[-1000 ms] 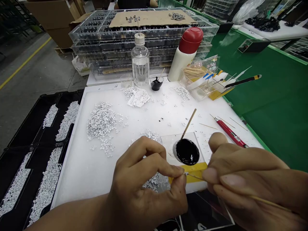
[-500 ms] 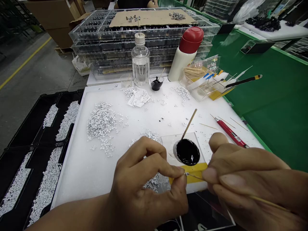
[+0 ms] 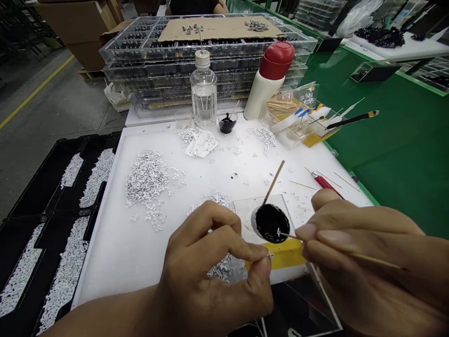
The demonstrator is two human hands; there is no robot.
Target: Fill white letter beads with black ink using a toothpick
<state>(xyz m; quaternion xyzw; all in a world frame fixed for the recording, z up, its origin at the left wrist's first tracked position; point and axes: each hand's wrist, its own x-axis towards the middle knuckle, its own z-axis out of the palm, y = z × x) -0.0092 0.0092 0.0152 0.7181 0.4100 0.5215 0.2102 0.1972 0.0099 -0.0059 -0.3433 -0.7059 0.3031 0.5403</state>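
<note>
Left hand (image 3: 213,269) pinches white piece (image 3: 271,255) (doneness unclear); right hand (image 3: 354,238) grips stick (image 3: 373,260) at black paint (image 3: 268,219); loose pile (image 3: 145,178) remains near worktop (image 3: 112,262) left edge.

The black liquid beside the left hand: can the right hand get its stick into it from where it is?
Yes, it seems so: the tip of the thin wooden stick in the right hand appears over the black liquid, and the left hand sits clear, nearer the wearer.
</note>
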